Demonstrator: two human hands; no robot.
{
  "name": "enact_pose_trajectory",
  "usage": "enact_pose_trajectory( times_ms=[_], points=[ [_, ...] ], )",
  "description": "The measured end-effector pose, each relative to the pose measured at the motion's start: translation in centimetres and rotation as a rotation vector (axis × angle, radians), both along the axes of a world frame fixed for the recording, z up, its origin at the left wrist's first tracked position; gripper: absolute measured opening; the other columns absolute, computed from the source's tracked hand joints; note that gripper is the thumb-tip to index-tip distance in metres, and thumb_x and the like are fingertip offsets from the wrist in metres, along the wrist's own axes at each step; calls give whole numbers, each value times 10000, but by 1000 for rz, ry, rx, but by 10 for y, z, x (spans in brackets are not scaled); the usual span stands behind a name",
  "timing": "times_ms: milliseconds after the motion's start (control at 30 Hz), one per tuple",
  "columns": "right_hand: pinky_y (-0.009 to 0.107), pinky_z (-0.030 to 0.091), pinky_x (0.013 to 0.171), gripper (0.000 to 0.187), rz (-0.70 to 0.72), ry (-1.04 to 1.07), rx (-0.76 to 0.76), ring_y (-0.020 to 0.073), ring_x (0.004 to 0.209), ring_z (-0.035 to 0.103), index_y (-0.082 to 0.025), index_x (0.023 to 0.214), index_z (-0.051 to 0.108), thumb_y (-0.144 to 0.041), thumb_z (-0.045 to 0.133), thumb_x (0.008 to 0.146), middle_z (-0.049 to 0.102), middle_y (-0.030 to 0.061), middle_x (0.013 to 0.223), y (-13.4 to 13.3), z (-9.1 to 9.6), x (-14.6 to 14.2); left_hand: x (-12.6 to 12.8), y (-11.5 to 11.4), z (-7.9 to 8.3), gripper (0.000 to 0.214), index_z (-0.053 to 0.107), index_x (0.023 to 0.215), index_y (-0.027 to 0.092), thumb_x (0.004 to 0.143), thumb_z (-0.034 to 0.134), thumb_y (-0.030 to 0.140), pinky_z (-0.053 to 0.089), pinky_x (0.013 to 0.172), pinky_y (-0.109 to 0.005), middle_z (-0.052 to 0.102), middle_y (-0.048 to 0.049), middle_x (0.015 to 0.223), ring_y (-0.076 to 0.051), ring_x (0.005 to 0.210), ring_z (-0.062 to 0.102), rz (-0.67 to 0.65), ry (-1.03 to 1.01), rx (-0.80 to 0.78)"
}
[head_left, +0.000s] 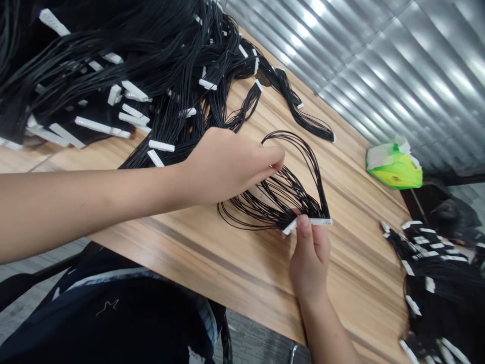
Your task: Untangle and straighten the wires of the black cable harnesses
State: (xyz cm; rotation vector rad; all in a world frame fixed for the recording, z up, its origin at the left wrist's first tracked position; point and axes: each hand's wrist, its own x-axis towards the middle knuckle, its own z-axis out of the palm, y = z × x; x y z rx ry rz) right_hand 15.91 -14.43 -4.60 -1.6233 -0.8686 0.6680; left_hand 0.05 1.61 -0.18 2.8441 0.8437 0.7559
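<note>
From the head view, the right grip (308, 258) is closed narrow, thumb and finger pinching a white connector (308, 222). A bundle of thin black wires (288, 194) loops out of it. The left grip (231, 167) is also a narrow pinch, its fingertips (278, 162) among the wires just above the connector.

A hard pull could tear a wire from the connector, and loops catching on the fingers could tangle. A slip could drop the bundle toward the heap of wired connectors (151, 65) up and left of the connector, where it might snag.

The wooden surface (242, 268) lies beneath all of this. A second heap of wired connectors (435, 288) sits to the right of the connector, and a green-and-white packet (394, 164) lies up and right of it. Farther up and right stands a ribbed metal wall (382, 65). Down and left of the connector are dark clothing (113, 313) and a grey floor (34, 258).
</note>
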Motion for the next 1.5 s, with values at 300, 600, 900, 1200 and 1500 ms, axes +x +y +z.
enact_pose_trajectory(
  times_ms=[300, 600, 900, 1200, 1500],
  points=[
    [278, 489, 547, 343, 323, -58, -66, 157, 575, 602, -247, 954, 785, -490, 544, 974, 656, 3, 625, -11, 1, 10, 0, 13, 4, 259, 693, 1056, 267, 1033, 451, 356, 356, 603, -242, 751, 28, 1065, -106, 916, 697, -272, -172, -118],
    [325, 531, 685, 357, 492, -27, -86, 182, 674, 610, -242, 996, 783, -457, 498, 1001, 651, 13, 696, -10, 5, 12, -1, 17, 4, 263, 734, 1067, 302, 1031, 476, 338, 437, 742, -242, 743, 30, 1062, -101, 955, 685, -642, -100, -286],
    [358, 558, 806, 370, 494, 55, -8, 211, 838, 700, -366, 1360, 615, -372, 538, 999, 755, 4, 943, -16, -4, 12, 5, 3, -1, 153, 728, 1004, 233, 982, 576, 236, 467, 837, -166, 747, 48, 1026, -57, 958, 683, -615, -173, -706],
    [377, 563, 875, 361, 504, 17, 15, 224, 916, 713, -355, 1347, 620, -371, 546, 995, 765, 27, 1022, -14, -3, 11, 4, 2, 1, 178, 732, 1003, 257, 997, 558, 291, 458, 805, -164, 743, 48, 993, -61, 949, 675, -612, -142, -585],
    [292, 563, 729, 210, 80, 167, 169, 144, 699, 628, -278, 898, 781, -464, 684, 896, 714, -10, 783, -1, 6, 0, -3, -20, 4, 318, 757, 864, 308, 995, 469, 282, 403, 676, -259, 743, 82, 1086, -42, 741, 618, -416, -279, 15]
  ],
)
